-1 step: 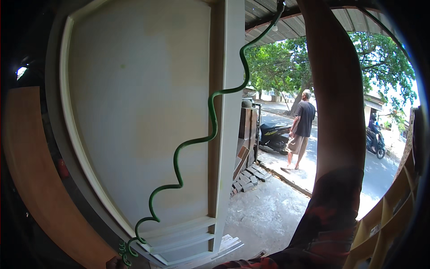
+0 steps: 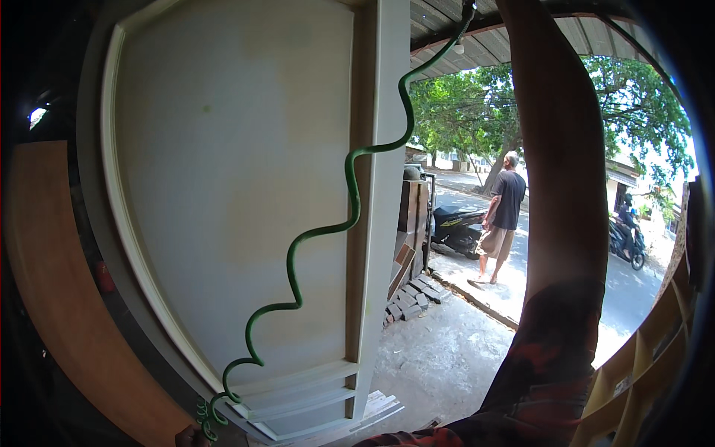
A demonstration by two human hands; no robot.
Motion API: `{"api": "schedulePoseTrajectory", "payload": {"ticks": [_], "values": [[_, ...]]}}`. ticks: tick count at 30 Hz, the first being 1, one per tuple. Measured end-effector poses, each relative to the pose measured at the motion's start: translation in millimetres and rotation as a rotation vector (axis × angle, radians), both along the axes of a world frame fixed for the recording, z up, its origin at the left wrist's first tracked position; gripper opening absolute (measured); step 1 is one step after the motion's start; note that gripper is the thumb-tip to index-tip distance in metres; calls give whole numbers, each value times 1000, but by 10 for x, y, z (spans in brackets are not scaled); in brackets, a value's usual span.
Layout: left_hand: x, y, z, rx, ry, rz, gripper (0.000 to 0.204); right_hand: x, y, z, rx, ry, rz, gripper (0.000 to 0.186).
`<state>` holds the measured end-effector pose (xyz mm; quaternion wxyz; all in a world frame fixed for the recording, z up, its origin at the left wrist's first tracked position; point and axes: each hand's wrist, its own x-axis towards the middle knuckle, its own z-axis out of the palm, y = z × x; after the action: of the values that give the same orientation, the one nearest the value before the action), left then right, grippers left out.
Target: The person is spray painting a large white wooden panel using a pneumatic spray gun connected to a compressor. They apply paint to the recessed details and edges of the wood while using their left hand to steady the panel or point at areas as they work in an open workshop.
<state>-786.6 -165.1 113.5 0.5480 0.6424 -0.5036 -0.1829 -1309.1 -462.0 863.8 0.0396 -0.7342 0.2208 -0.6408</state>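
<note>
A green coiled hose (image 2: 296, 268) runs up across a pale panelled door or board (image 2: 223, 186) to a fitting (image 2: 468, 13) at the top. My left hand (image 2: 194, 437), cut off by the lower edge beside the hose's lowest coils, is closed; what it holds is too dark and small to make out. My right arm stretches up along the right side, near the hose fitting, with the hand beyond the top edge.
A brown board (image 2: 41, 253) stands left, a yellowish lattice frame (image 2: 633, 365) lower right. Outside are grey bricks (image 2: 413, 302), a parked scooter (image 2: 453, 231), a standing person (image 2: 506, 197) and a scooter rider (image 2: 625, 231), under a metal canopy (image 2: 439, 26).
The scooter rider on the road has moved slightly to the right. The view has shifted very slightly; my arm and the hose look almost the same.
</note>
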Motion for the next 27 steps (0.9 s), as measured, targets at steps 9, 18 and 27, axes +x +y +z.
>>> {"api": "schedulePoseTrajectory", "payload": {"ticks": [9, 18, 27], "values": [[-127, -69, 31, -48, 43, -17, 38, -9, 30, 78, -6, 0, 1, 32], [-126, -83, -3, -51, 224, -25, 28, -12, 27, 6, 62, 48, -66, 32], [62, -43, -75, 71, 133, 45, 31, -56, -167, 250, -35, -57, -5, 32]]}}
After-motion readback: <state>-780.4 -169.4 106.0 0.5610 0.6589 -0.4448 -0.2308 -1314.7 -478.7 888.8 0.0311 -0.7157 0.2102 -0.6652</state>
